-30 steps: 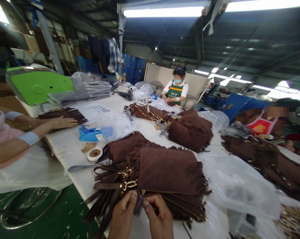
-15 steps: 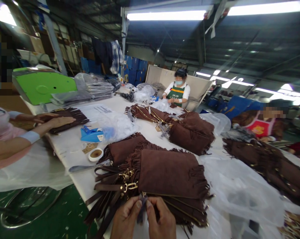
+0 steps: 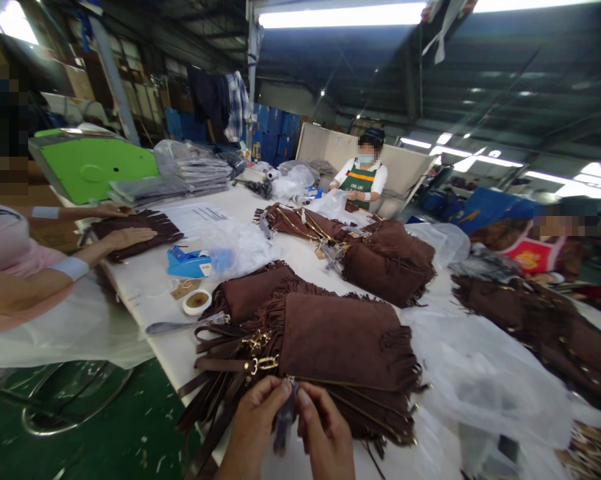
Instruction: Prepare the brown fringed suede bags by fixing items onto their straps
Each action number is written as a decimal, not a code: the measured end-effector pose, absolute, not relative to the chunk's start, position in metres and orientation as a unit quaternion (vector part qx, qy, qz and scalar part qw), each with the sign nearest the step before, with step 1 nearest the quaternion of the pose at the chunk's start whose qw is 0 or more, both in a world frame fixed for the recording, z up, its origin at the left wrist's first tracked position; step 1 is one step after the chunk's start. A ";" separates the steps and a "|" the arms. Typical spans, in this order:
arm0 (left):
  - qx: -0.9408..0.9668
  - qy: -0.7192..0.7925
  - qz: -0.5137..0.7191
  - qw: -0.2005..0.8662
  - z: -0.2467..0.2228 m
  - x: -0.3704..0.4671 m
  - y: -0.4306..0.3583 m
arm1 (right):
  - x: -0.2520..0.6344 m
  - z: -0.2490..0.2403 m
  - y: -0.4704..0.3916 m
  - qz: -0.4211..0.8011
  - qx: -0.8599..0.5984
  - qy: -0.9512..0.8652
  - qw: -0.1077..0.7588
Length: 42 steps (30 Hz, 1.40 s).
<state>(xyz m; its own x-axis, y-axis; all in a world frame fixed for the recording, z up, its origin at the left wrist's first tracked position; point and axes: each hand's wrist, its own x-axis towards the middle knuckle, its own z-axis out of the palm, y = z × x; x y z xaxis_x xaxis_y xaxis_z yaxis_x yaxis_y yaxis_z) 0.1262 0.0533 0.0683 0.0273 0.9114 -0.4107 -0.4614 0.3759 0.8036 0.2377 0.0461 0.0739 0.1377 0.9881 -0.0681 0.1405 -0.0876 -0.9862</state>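
Between my left hand [image 3: 255, 423] and my right hand [image 3: 325, 427] hangs a small dark zipper pull [image 3: 283, 423] with a shiny, plastic-like wrap. Both hands pinch near its top with thumb and fingers. It hangs at the near edge of a stack of brown fringed bags, close to a gold fitting. The top bag [image 3: 340, 340] lies flat, fringe spread at both sides. Brown straps with gold clasps [image 3: 265, 363] spill out to the left of the stack. What exactly the fingertips grip is partly hidden.
A tape roll [image 3: 196, 302], a blue tape dispenser [image 3: 189, 262] and clear plastic bags [image 3: 485, 373] lie on the white table. More brown bags [image 3: 388, 270] are piled beyond. At left a co-worker's hands [image 3: 130, 239] press on another bag; other people work farther back.
The pull now hangs lower and shows more below my fingers. My hands have shifted slightly up in view. The co-worker's hands at left have moved apart on their bag.
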 end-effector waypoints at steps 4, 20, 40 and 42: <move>0.235 0.500 0.518 0.653 0.074 0.126 0.053 | 0.234 0.077 0.049 0.458 -0.580 -0.465 0.486; 0.372 0.607 0.502 0.490 0.074 0.122 0.051 | 0.230 0.059 0.053 0.431 -0.587 -0.501 0.468; 0.528 0.638 0.407 0.385 0.099 0.117 0.046 | 0.224 0.050 0.053 0.385 -0.552 -0.524 0.522; 0.499 0.618 0.429 0.429 0.096 0.116 0.051 | 0.224 0.053 0.052 0.371 -0.547 -0.533 0.529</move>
